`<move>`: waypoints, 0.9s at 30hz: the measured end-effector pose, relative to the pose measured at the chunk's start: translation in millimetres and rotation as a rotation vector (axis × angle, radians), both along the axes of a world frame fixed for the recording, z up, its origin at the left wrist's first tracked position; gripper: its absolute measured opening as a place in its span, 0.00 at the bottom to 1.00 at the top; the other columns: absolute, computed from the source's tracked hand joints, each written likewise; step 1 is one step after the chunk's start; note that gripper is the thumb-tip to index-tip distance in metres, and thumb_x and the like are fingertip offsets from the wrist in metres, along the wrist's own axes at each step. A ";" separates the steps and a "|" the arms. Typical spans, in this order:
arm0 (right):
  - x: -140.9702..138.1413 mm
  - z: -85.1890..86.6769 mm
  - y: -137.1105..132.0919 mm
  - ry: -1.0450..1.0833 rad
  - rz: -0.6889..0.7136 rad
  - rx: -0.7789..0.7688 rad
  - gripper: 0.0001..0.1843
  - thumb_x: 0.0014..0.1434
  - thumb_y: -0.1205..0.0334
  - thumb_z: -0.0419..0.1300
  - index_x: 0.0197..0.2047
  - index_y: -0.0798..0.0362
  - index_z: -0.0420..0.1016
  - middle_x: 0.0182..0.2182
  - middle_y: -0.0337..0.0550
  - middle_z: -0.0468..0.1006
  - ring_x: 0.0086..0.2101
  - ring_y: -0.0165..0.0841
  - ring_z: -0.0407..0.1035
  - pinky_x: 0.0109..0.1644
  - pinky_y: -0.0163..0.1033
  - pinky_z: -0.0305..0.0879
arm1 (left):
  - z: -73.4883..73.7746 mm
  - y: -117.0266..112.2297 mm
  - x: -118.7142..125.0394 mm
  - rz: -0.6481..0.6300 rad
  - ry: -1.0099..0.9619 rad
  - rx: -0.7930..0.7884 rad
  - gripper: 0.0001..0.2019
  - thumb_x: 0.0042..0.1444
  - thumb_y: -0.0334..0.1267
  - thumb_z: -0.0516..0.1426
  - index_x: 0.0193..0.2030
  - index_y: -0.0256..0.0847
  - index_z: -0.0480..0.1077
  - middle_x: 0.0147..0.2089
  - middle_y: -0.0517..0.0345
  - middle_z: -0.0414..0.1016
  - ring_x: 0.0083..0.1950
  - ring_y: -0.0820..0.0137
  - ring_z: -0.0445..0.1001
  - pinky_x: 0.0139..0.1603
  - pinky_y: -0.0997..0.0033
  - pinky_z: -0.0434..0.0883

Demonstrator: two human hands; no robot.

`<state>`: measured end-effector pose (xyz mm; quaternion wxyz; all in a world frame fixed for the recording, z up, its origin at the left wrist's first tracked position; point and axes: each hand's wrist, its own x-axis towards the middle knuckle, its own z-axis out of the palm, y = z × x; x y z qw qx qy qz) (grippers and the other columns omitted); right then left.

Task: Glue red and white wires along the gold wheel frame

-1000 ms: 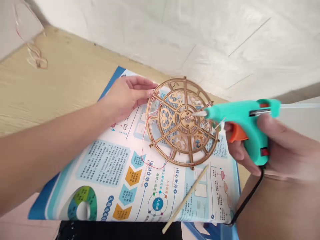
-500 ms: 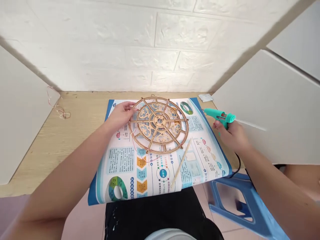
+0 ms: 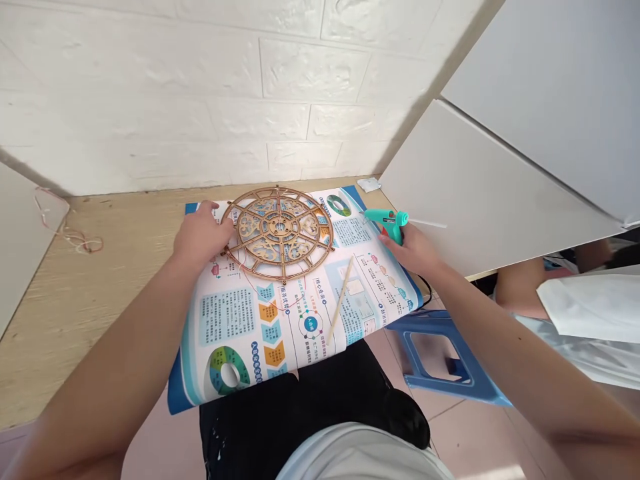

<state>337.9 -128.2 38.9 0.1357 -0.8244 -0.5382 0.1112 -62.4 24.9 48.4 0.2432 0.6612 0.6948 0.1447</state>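
"Where's the laser-cut wooden wheel (image 3: 279,227)?"

"Flat on a folded printed sheet (image 3: 225,333), near the sheet's far edge. A thin red wire (image 3: 257,291) trails from under it across the print."

"And the left hand (image 3: 201,235)?"

"Open at the wheel's left rim, fingers (image 3: 213,215) spread wide. They seem to touch the rim, but I can't tell whether they press on it or whether any fingertips sit beneath it."

"The right hand (image 3: 406,250)?"

"Its fingers are curled narrow around a teal hot glue gun (image 3: 385,217), which hides most of the handle and the trigger. (At this distance I can't pick out each finger.) The nozzle points left, just clear of the wheel's right side."

"Anything else near them?"

"A thin wooden stick (image 3: 340,310) lies on the sheet between the hands, below the wheel. A loose coil of wire (image 3: 70,237) sits far left on the wooden desk (image 3: 125,220). Far right, a bare arm (image 3: 520,287) is partly hidden by a white cloth (image 3: 590,307); I can't make out more."
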 end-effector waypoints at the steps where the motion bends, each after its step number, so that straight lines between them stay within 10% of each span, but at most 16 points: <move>1: -1.8 1.1 -4.5 -0.016 -0.021 0.002 0.25 0.64 0.39 0.57 0.49 0.53 0.73 0.45 0.55 0.81 0.46 0.50 0.75 0.50 0.50 0.70 | -0.9 0.2 -0.6 -0.010 0.029 -0.003 0.33 0.58 0.48 0.57 0.69 0.40 0.67 0.49 0.38 0.82 0.59 0.36 0.76 0.58 0.34 0.74; 7: -49.5 25.3 -43.8 -0.133 -0.206 0.079 0.21 0.63 0.44 0.54 0.42 0.54 0.74 0.40 0.59 0.80 0.43 0.51 0.75 0.45 0.52 0.69 | -6.8 3.8 -6.0 -0.077 0.177 0.077 0.28 0.60 0.50 0.56 0.64 0.41 0.72 0.51 0.37 0.82 0.58 0.34 0.77 0.56 0.34 0.76; 11: -106.5 35.8 -41.8 -0.032 -0.055 -0.150 0.24 0.63 0.38 0.56 0.29 0.50 0.74 0.29 0.50 0.80 0.33 0.45 0.74 0.32 0.44 0.63 | -14.1 6.6 -6.1 -0.296 0.018 0.297 0.25 0.61 0.46 0.54 0.62 0.40 0.73 0.61 0.41 0.76 0.64 0.45 0.74 0.67 0.43 0.71; 15: -142.1 30.2 -16.2 -0.082 0.098 -0.300 0.12 0.64 0.54 0.59 0.32 0.52 0.74 0.33 0.52 0.82 0.37 0.46 0.76 0.36 0.45 0.64 | -26.2 11.0 -7.0 -0.600 -0.123 0.258 0.33 0.58 0.49 0.56 0.69 0.37 0.67 0.74 0.43 0.65 0.76 0.53 0.62 0.79 0.50 0.59; 19: -143.4 25.8 -6.6 -0.068 0.167 -0.333 0.07 0.62 0.64 0.57 0.32 0.51 0.74 0.33 0.47 0.83 0.37 0.42 0.76 0.37 0.44 0.67 | -33.0 18.5 -12.8 -0.711 -0.190 0.074 0.43 0.57 0.54 0.59 0.77 0.40 0.58 0.81 0.47 0.53 0.82 0.56 0.53 0.81 0.53 0.53; 27: -122.2 47.9 3.0 0.174 0.383 -0.112 0.08 0.64 0.53 0.61 0.39 0.48 0.77 0.25 0.39 0.78 0.21 0.31 0.68 0.20 0.34 0.60 | -31.0 25.5 -12.1 -0.757 -0.094 -0.101 0.63 0.44 0.65 0.66 0.81 0.45 0.45 0.85 0.54 0.41 0.84 0.41 0.35 0.82 0.39 0.40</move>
